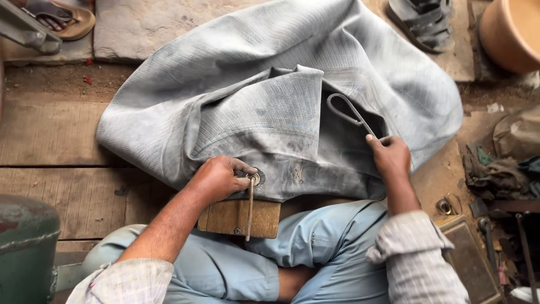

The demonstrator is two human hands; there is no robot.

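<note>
A large grey rubber inner tube [270, 95] lies crumpled on the floor in front of my crossed legs. My left hand [219, 177] presses on the tube's near edge beside a round metal valve fitting [255, 178] and holds a thin rod that hangs down over a small wooden block [239, 218]. My right hand [390, 156] grips the end of a bent metal wire tool with a loop [343, 110], which rests over a dark fold of the tube.
Wooden planks [50, 141] and stone slabs form the floor. A green metal cylinder [25, 242] stands at the left. A clay-coloured pot [512, 31] and sandals [422, 19] lie at the top right. Tools and rags [500, 169] pile at the right.
</note>
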